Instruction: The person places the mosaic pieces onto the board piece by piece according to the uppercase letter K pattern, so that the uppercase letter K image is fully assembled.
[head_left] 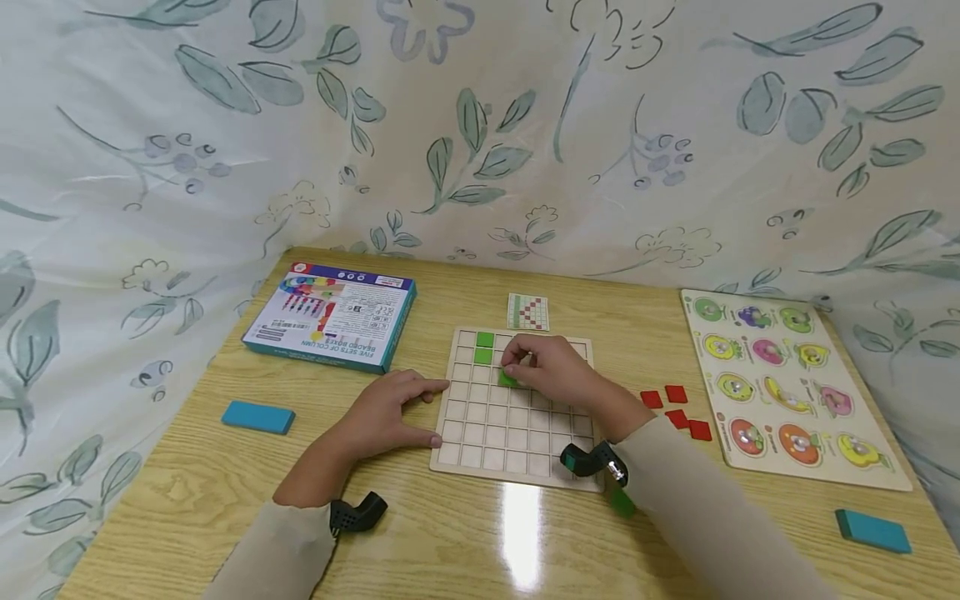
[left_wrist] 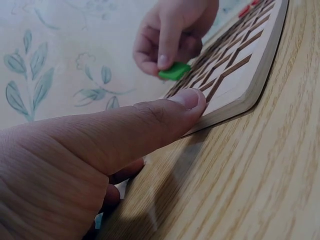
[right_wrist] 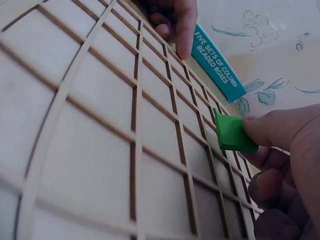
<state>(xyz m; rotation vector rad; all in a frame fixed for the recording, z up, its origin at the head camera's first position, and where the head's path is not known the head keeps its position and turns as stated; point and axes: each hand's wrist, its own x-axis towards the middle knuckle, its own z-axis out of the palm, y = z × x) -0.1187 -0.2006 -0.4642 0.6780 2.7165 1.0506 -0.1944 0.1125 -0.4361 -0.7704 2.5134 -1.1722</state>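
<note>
My right hand [head_left: 551,367] pinches a green square tile [right_wrist: 235,134] between thumb and fingers, over the upper part of the wooden grid board [head_left: 517,485]. In the right wrist view the tile tilts above the cells. Two green tiles [head_left: 484,339] lie in cells near the board's top left, one above the other. My left hand [head_left: 390,417] lies at the board's left side, its extended thumb and index finger touching the edge. The left wrist view shows that thumb [left_wrist: 187,98] on the board's rim. A small pattern card [head_left: 528,312] with coloured squares lies behind the board.
Several red tiles [head_left: 676,393] lie right of the board. More green [head_left: 622,502] shows under the right wrist. A fruit puzzle board [head_left: 795,392] is at far right, a boxed bead set [head_left: 330,317] at back left. Blue blocks [head_left: 258,417] lie on both sides.
</note>
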